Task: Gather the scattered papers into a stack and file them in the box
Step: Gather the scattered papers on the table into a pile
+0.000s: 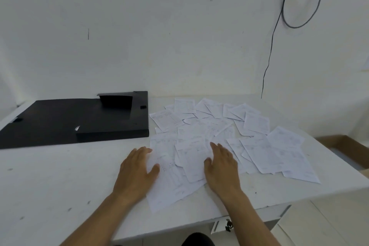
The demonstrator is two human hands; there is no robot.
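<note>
Several white printed papers (257,152) lie scattered and overlapping across the right half of the white table (60,181). A black file box (83,124) lies open and flat at the back left, its lid spread toward the left. My left hand (137,170) rests palm down at the left edge of the paper spread, fingers apart, thumb on a sheet. My right hand (221,166) lies flat on the papers in the middle of the spread, fingers apart. Neither hand grips a sheet.
A white wall stands right behind the table. A black cable (268,62) hangs down the wall at the back right. A cardboard box (347,152) sits off the table's right edge. A drawer lock (228,225) shows under the front edge.
</note>
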